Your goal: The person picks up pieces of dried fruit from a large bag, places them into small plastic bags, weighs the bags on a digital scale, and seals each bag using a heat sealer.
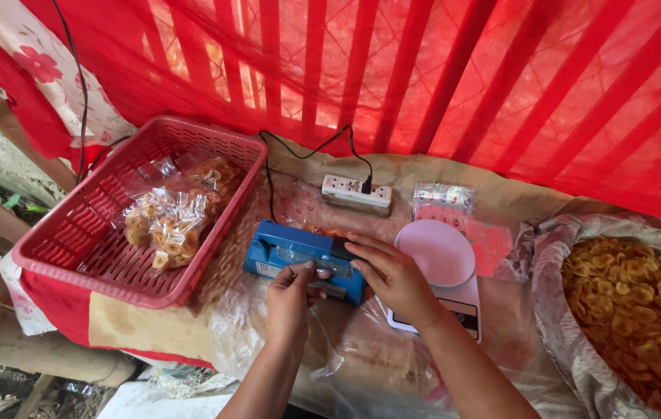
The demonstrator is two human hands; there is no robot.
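A blue heat sealer (287,247) lies on the table in front of me. My left hand (290,299) pinches the edge of a clear plastic bag (316,268) laid along the sealer's front bar. On the sealer's dark right end rests my right hand (392,275), with its fingers pressing down on the bar. The bag's contents are hidden under my hands.
A red plastic basket (74,244) at left holds sealed bags of yellow chips (169,221). A pink-topped kitchen scale (439,260) sits right of the sealer. Behind are a white power strip (355,194) and a stack of clear bags (443,198). A large sack of chips (641,306) is at far right.
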